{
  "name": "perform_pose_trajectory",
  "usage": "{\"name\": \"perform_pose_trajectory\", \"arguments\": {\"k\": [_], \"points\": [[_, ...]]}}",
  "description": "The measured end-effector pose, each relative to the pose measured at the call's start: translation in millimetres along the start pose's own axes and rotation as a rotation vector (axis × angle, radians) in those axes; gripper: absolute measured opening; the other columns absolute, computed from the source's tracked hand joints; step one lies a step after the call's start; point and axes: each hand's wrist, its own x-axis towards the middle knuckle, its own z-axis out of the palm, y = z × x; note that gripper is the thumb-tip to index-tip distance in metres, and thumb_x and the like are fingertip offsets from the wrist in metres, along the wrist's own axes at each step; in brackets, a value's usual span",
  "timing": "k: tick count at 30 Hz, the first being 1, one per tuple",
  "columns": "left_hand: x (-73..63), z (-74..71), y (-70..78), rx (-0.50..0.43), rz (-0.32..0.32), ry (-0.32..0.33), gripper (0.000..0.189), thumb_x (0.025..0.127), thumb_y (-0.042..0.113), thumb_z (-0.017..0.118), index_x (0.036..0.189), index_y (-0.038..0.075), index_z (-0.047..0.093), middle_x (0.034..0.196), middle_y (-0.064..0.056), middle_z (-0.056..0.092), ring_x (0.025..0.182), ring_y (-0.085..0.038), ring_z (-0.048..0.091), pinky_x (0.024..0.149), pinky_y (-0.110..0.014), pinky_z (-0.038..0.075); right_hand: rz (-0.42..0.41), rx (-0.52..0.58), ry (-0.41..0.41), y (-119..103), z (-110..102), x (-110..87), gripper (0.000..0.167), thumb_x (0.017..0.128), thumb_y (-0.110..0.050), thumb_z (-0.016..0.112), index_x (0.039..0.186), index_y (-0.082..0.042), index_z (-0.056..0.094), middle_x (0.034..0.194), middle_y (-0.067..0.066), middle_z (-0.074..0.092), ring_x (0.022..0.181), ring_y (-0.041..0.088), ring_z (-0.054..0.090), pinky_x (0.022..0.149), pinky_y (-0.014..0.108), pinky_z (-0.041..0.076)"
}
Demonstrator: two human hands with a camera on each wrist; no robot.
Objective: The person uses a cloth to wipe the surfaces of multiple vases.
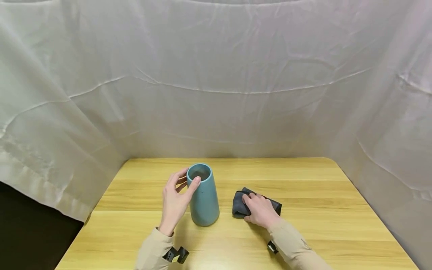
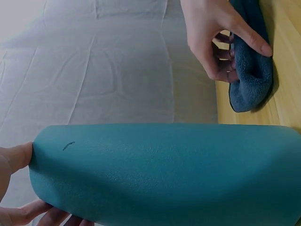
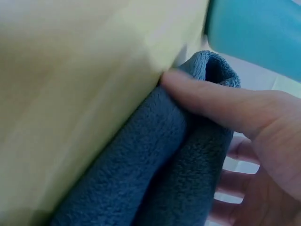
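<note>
A teal vase (image 1: 204, 202), tapered and open at the top, stands upright on the table. My left hand (image 1: 177, 200) grips it near the rim, thumb on the near side and fingers round the far left side. In the left wrist view a small dark mark shows on the vase (image 2: 164, 169) near its mouth. To the right, my right hand (image 1: 260, 210) holds a folded dark blue-grey towel (image 1: 239, 206) that lies on the table. The right wrist view shows the thumb across the fuzzy towel (image 3: 141, 141), with the fingers on its other side.
The wooden table (image 1: 320, 210) has light and dark yellow grain. Pale grey fabric (image 1: 229, 120) hangs behind it and along both sides. A dark area (image 1: 30, 228) lies beyond the table's left edge. A strap with a small black device (image 1: 176, 255) sits on the left wrist.
</note>
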Motion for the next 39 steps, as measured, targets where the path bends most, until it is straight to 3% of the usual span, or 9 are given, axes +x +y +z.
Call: {"name": "perform_pose_trajectory", "arguments": {"k": [8,14,19,22,27,31,34,39], "points": [[-0.7,2.9,1.0,-0.016,-0.008,-0.013,0.048,0.085,0.026,0.082,0.127,0.009,0.067,0.121,-0.011,0.066,0.105,-0.027,0.065,0.099,-0.043,0.056,-0.068,-0.116,0.061,-4,3,0.1,0.046,0.072,0.005,0.079,0.113,-0.005,0.059,0.094,0.019,0.066,0.076,0.039,0.064,0.057,0.048,0.055],[-1.0,5.2,2.3,-0.030,0.002,-0.022,0.048,0.085,0.024,0.082,0.127,0.009,0.066,0.121,-0.011,0.067,0.105,-0.026,0.066,0.098,-0.043,0.057,-0.040,-0.085,0.119,8,7,3.4,0.051,0.075,0.006,0.076,0.123,-0.006,0.063,0.102,0.020,0.070,0.076,0.038,0.067,0.057,0.046,0.056],[-2.8,7.5,3.3,-0.036,-0.002,-0.033,0.049,0.085,0.025,0.082,0.128,0.008,0.066,0.121,-0.012,0.067,0.105,-0.026,0.066,0.099,-0.045,0.056,0.066,0.062,0.160,21,1,3.8,0.039,0.072,0.004,0.067,0.109,-0.007,0.075,0.101,0.015,0.072,0.080,0.035,0.070,0.067,0.047,0.059],[-3.5,8.0,4.2,-0.035,-0.004,-0.034,0.049,0.085,0.024,0.082,0.128,0.009,0.066,0.121,-0.011,0.067,0.106,-0.026,0.066,0.099,-0.045,0.056,0.121,0.176,0.239,27,-5,2.8,0.036,0.071,0.002,0.062,0.102,-0.004,0.078,0.103,0.017,0.073,0.088,0.037,0.071,0.074,0.050,0.059],[-3.5,9.0,6.6,-0.031,0.008,-0.040,0.049,0.085,0.025,0.082,0.128,0.009,0.066,0.121,-0.011,0.067,0.105,-0.026,0.066,0.099,-0.044,0.057,0.189,0.441,0.350,28,-18,-1.0,0.031,0.081,0.000,0.059,0.108,0.002,0.074,0.112,0.023,0.071,0.102,0.043,0.068,0.087,0.056,0.056],[-4.1,10.7,6.4,-0.030,0.012,-0.043,0.049,0.085,0.025,0.082,0.128,0.008,0.066,0.121,-0.011,0.067,0.105,-0.025,0.066,0.098,-0.043,0.057,0.223,0.659,0.379,22,-31,-4.3,0.012,0.091,-0.004,0.060,0.093,-0.001,0.070,0.093,0.020,0.070,0.080,0.027,0.065,0.070,0.039,0.054],[-4.8,11.9,6.0,-0.032,0.009,-0.042,0.049,0.085,0.024,0.082,0.128,0.008,0.066,0.120,-0.011,0.067,0.104,-0.025,0.066,0.098,-0.042,0.057,0.228,0.754,0.419,15,-37,-5.7,0.012,0.092,-0.006,0.062,0.082,-0.003,0.066,0.083,0.017,0.070,0.069,0.013,0.061,0.060,0.026,0.048],[-5.0,13.2,7.7,-0.033,0.010,-0.041,0.049,0.085,0.025,0.082,0.128,0.009,0.066,0.119,-0.010,0.068,0.104,-0.024,0.066,0.098,-0.042,0.057,0.143,0.799,0.557,-3,-42,-8.2,0.007,0.091,-0.002,0.066,0.088,0.001,0.071,0.087,0.021,0.075,0.075,0.021,0.073,0.059,0.023,0.056]]}}
